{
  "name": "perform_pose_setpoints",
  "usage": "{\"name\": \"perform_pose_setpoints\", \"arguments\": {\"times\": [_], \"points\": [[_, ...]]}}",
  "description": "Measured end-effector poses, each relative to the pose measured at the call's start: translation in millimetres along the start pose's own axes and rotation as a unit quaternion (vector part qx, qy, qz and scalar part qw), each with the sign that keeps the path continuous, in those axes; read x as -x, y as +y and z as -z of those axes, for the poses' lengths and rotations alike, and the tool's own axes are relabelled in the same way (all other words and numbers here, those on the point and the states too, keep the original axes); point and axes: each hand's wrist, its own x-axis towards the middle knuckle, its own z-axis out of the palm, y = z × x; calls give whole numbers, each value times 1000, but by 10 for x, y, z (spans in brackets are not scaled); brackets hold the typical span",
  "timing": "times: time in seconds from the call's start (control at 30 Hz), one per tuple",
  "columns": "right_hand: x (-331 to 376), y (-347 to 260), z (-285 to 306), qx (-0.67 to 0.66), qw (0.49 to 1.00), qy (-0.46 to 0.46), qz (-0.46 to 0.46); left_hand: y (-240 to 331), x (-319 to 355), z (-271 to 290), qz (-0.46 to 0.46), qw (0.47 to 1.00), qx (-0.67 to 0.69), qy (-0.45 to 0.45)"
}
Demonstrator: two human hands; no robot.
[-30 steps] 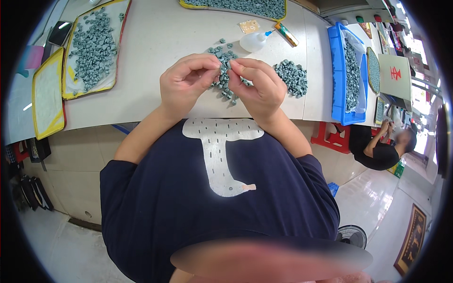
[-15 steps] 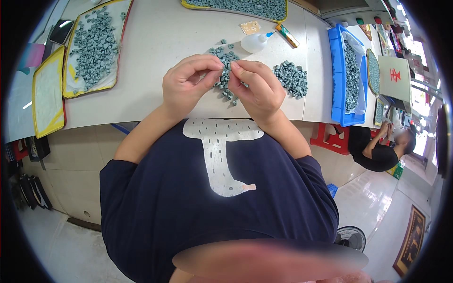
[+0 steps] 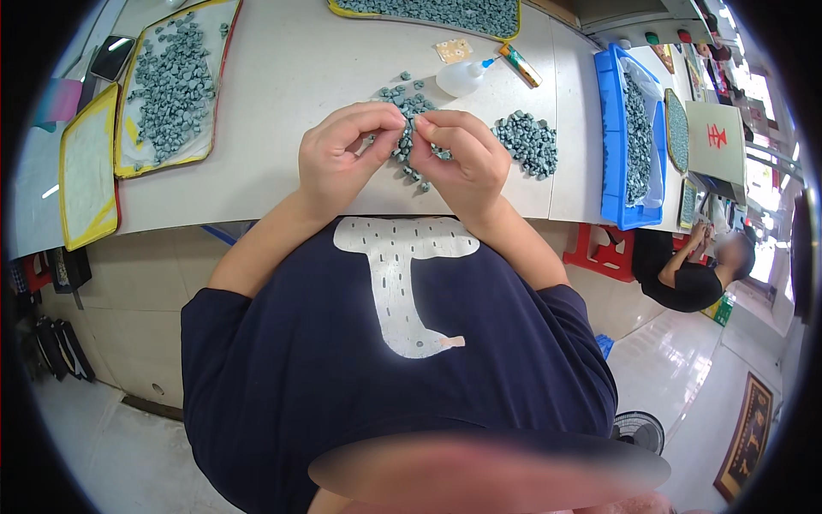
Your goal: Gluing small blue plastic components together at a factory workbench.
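Note:
Close together above the table's front part, my left hand [image 3: 347, 154] and my right hand [image 3: 467, 158] both pinch with thumb and forefinger. What sits between the fingertips is too small and too covered to make out. Under and behind the hands spreads a loose pile of small grey-green pieces [image 3: 409, 101], partly hidden by them. To the right of my right hand lies a second, denser pile of the same small pieces [image 3: 527, 146]. A white squeeze bottle [image 3: 461, 79] with a blue tip lies on its side beyond the right hand.
Yellow-edged trays stand left, one holding pieces [image 3: 171, 94], another bare [image 3: 88, 171]; a phone [image 3: 112, 57] lies beside them. Another filled tray [image 3: 437, 13] is at the back. A narrow box [image 3: 521, 66] lies near the bottle. Right are a blue crate [image 3: 612, 137] and a seated person [image 3: 685, 278].
My right hand has shifted slightly left and its fingers have curled a little more. The left hand has moved slightly right. The piles and trays are unchanged.

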Motion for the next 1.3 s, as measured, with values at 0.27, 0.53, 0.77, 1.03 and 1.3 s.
{"name": "perform_pose_setpoints", "arguments": {"times": [0.27,0.53,0.77,1.03,1.3], "points": [[54,44,27,-100,992,7,-74,66,-81,-41,-124,982,-145,8],[25,34,69,-122,991,-10,-54,208,-188,23,-304,916,-259,-36],[13,-12,83,-58,996,2,-63,222,-181,43,-309,911,-271,-23],[-39,-47,63,-18,1000,7,-2,207,-161,57,-286,927,-240,-23],[-54,-69,82,17,998,-3,57,216,-142,41,-276,930,-240,-17]]}}
